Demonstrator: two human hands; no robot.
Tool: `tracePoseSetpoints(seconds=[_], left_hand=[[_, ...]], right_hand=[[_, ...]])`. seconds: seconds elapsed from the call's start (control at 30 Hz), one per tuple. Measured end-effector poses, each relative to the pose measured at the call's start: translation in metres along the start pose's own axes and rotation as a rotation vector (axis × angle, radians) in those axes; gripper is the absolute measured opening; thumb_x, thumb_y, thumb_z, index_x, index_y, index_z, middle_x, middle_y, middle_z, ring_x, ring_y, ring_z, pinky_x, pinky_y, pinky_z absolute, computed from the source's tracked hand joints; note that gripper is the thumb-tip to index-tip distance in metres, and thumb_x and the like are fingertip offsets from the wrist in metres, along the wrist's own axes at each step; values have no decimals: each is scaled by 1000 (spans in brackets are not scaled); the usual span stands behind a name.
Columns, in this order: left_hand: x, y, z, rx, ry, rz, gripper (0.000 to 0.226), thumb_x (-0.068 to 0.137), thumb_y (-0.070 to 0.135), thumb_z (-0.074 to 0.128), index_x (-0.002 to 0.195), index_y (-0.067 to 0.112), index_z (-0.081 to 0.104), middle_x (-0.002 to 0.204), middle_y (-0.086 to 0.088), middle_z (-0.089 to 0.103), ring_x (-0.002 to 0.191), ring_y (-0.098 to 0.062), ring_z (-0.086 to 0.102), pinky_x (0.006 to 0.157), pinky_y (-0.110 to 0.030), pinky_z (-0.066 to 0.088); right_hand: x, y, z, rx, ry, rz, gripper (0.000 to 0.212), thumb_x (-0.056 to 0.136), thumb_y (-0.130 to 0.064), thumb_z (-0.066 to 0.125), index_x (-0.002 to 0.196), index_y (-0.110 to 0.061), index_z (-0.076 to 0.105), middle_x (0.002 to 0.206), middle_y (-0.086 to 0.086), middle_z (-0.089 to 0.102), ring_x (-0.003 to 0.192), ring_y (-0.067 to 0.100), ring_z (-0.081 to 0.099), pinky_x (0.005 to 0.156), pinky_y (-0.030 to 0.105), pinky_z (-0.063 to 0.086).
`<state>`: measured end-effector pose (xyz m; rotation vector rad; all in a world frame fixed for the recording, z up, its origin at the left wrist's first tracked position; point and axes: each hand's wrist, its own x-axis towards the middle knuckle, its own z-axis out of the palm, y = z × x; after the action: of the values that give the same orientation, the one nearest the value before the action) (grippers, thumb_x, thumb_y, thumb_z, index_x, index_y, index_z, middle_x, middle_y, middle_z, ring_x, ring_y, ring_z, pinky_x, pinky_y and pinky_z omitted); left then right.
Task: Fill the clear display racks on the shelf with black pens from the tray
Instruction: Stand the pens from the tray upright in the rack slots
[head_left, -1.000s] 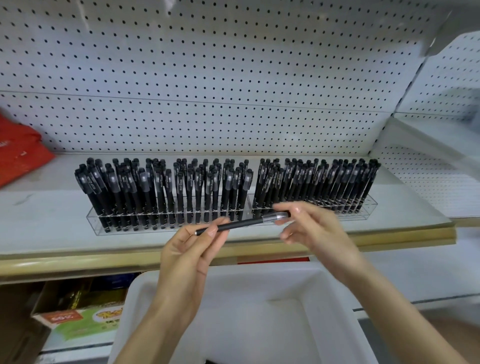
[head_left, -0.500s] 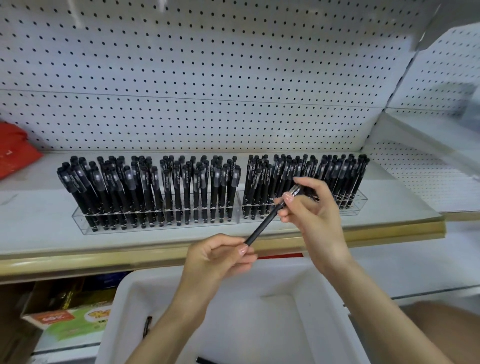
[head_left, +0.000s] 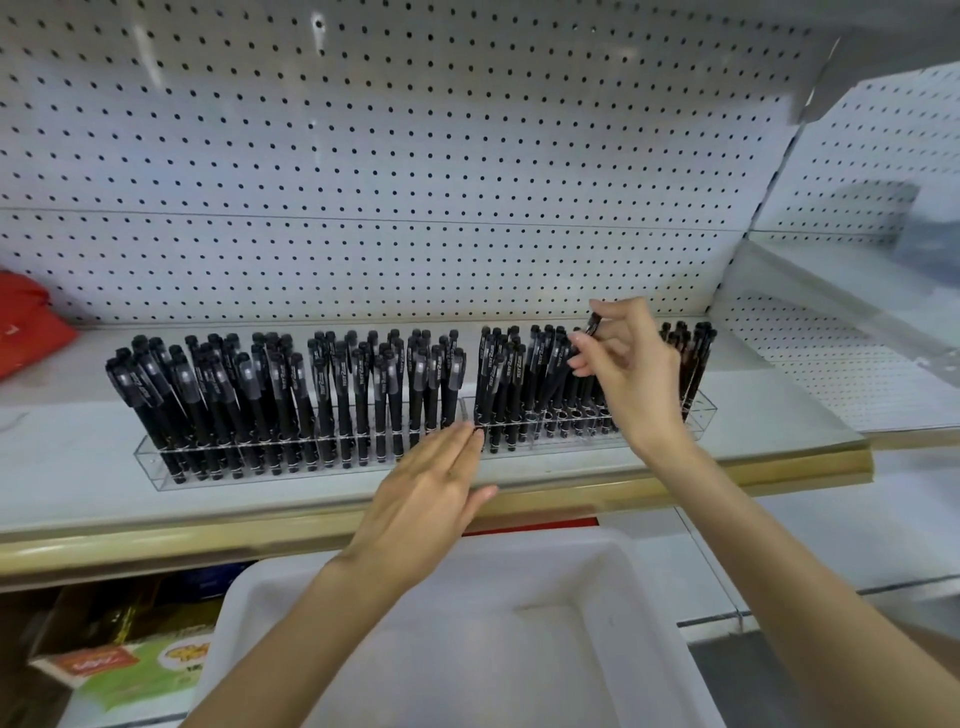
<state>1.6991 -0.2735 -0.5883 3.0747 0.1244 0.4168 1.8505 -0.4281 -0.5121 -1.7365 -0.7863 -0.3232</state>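
Pen (head_left: 592, 323), black, one: pinched at its cap end between thumb and fingers of right hand (head_left: 631, 374), upright over right rack (head_left: 701, 410), apparently to drop into a free hole. Left hand (head_left: 426, 499): fingers straight, together, tips touching the front where left rack (head_left: 150, 467) adjoins, likely steadying. Tray (head_left: 228, 618): white, below the shelf (head_left: 67, 467) edge. Half a second back both hands held this pen slanted above the tray; left has since released.
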Motion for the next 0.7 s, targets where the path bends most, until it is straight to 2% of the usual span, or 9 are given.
tracePoseSetpoints(seconds=[0.1, 0.27, 0.37, 0.47, 0.53, 0.63, 0.7], left_hand=[[3, -1, 2, 12, -60, 7, 64, 93, 48, 29, 127, 5, 60, 132, -12, 59, 122, -22, 57, 104, -38, 40], [5, -3, 8, 31, -79, 33, 65, 94, 50, 27, 129, 5, 58, 135, -12, 57, 125, -22, 55, 106, -39, 39], [6, -4, 8, 43, -68, 26, 66, 94, 51, 25, 130, 5, 57, 137, -12, 55, 127, -22, 53, 107, -38, 37], [7, -2, 5, -18, -76, 42, 79, 91, 56, 9, 144, 6, 39, 153, -11, 34, 142, -20, 31, 116, -33, 14], [8, -1, 4, -61, -67, 40, 86, 86, 59, -1, 149, 7, 28, 157, -8, 23, 147, -18, 19, 116, -29, 2], [10, -1, 5, -3, -83, 35, 79, 92, 55, 10, 140, 3, 45, 148, -13, 43, 139, -22, 38, 113, -35, 15], [10, -2, 5, -18, -71, 46, 81, 92, 56, 8, 140, 3, 45, 148, -13, 42, 139, -22, 38, 113, -33, 15]], right_hand=[[-1, 7, 5, -35, -38, -12, 25, 90, -10, 63, 110, -14, 51, 84, -7, 59, 66, 4, 66, 66, 18, 56], [0, 17, 10, -105, -146, 9, 18, 92, -14, 63, 106, -17, 53, 82, 0, 64, 68, 5, 67, 68, 21, 57], [1, 21, 12, -146, -158, 13, 19, 92, -14, 63, 109, -9, 59, 84, -2, 64, 69, 5, 66, 69, 20, 57], [5, 21, 12, -190, -165, -20, 17, 91, -10, 63, 107, -5, 64, 83, -3, 65, 68, 1, 65, 68, 16, 56], [4, 21, 13, -243, -206, -55, 19, 91, -8, 63, 110, -4, 66, 88, 4, 66, 73, 6, 66, 71, 23, 58], [4, 22, 11, -314, -210, -96, 25, 91, -12, 64, 115, -8, 68, 93, 4, 62, 76, 16, 63, 74, 32, 58], [4, 20, 7, -338, -207, -91, 26, 91, -16, 63, 116, -11, 68, 92, 1, 59, 74, 15, 61, 77, 33, 57]])
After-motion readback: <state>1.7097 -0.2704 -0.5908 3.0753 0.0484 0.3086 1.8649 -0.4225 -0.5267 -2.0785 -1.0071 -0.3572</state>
